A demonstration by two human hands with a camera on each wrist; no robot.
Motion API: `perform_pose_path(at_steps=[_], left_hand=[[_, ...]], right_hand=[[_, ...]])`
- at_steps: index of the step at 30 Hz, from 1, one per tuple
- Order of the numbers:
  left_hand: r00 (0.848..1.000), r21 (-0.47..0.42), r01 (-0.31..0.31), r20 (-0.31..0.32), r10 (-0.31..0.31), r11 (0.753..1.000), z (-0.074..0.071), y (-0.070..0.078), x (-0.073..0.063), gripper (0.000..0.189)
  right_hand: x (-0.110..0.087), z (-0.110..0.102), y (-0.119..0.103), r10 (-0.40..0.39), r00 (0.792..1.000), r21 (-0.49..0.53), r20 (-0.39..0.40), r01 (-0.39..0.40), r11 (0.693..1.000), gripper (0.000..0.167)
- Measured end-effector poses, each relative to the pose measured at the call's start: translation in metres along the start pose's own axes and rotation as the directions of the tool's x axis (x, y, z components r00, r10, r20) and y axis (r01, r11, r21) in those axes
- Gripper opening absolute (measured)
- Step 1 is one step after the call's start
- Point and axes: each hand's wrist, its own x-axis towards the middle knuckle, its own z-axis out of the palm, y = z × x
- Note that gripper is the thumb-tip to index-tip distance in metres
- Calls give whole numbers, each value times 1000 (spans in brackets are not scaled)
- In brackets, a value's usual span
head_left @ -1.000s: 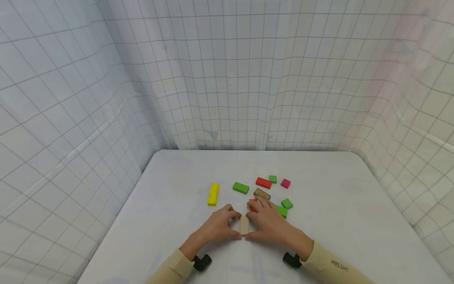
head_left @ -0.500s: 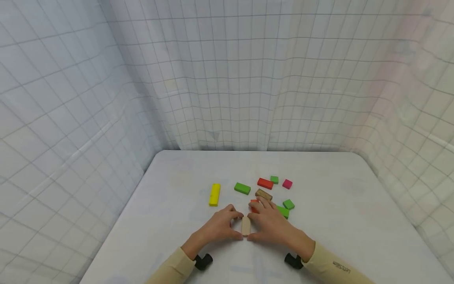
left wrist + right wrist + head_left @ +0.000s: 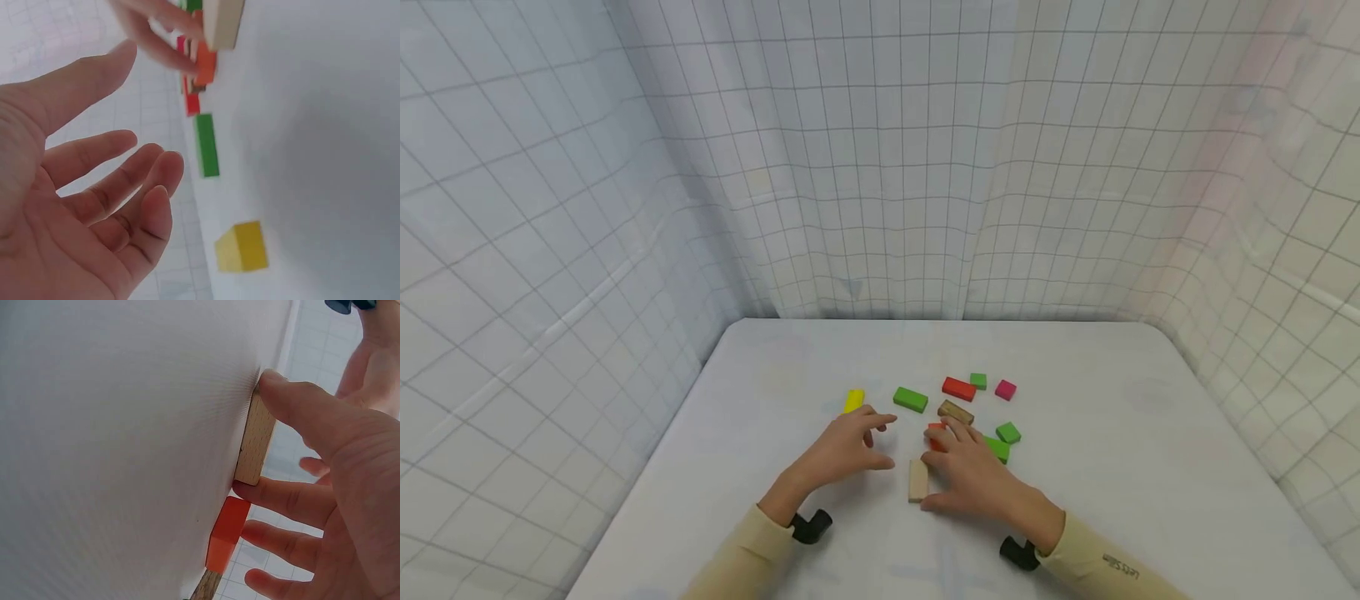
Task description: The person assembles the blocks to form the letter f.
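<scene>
A pale wooden block (image 3: 918, 482) lies on the white table in front of the person. My right hand (image 3: 973, 475) holds it by its two ends: in the right wrist view the thumb touches one end of the wooden block (image 3: 255, 440) and the index finger the other. The middle finger of that hand is at an orange-red block (image 3: 228, 534). To the left, my left hand (image 3: 842, 448) hovers with fingers apart and nothing between them. It partly covers a yellow block (image 3: 854, 400). The left wrist view shows its palm and loosely bent fingers.
Beyond the hands lie a green block (image 3: 911, 399), a red block (image 3: 958, 388), a brown block (image 3: 956, 412) and a pink cube (image 3: 1006, 390). Small green blocks (image 3: 1008, 432) sit right of them, and a longer green block (image 3: 997, 449) is partly behind the right hand. Gridded white curtains (image 3: 880, 183) surround the table.
My left hand has let go of the wooden block and moved left and away from the body, over part of the yellow block. My right hand has stayed at the wooden block.
</scene>
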Motion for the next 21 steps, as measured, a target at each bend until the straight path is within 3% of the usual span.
perform_pose_path(at_steps=[7,15,21], left_hand=[[996,-75,-32,-90,26,997,-25,-16,4,60],[993,-104,16,-118,-28,994,-35,-43,10,63],[991,-127,83,-97,-96,988,-37,-63,14,67]], right_hand=[[1,1,-1,9,1000,-11,15,-9,1000,65],[0,-1,-1,14,1000,-10,17,-14,1000,64],[-1,-2,-1,19,1000,-9,24,-19,1000,64]])
